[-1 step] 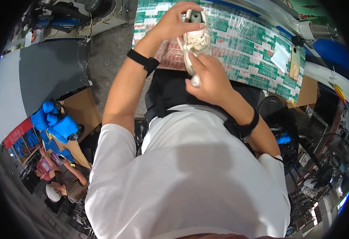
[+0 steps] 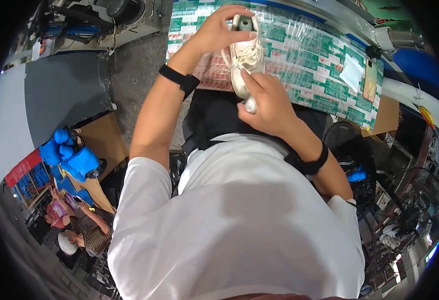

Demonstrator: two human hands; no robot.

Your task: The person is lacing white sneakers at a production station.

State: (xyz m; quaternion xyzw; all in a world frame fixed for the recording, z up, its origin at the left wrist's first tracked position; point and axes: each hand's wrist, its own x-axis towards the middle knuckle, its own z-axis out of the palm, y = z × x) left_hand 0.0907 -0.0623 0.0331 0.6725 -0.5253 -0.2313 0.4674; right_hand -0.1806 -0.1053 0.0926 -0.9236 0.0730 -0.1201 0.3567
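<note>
Above the table (image 2: 324, 75), which is covered with a glossy plastic sheet printed in green, white and pink rectangles, both hands hold one cream-white sneaker (image 2: 245, 60). This shoe has soft laces, loosely tangled over its tongue, and a rounded, smooth sole edge. Its heel opening points away from the person and its toe points down toward the white shirt (image 2: 239, 225). The left hand (image 2: 218, 31) grasps the heel end of the sneaker, with the thumb on one side and curved fingers over the top. The right hand (image 2: 267, 102) is clenched around the toe end, and the index finger lies along the side of the shoe. Each wrist carries a black band. On the table, to the right of the sneaker, lie a white square paper (image 2: 352, 71) and a slim phone (image 2: 370, 80) with a tan back. Far to the left of the sneaker, bright blue rounded plastic parts (image 2: 68, 157) sit on brown cardboard (image 2: 104, 142).
</note>
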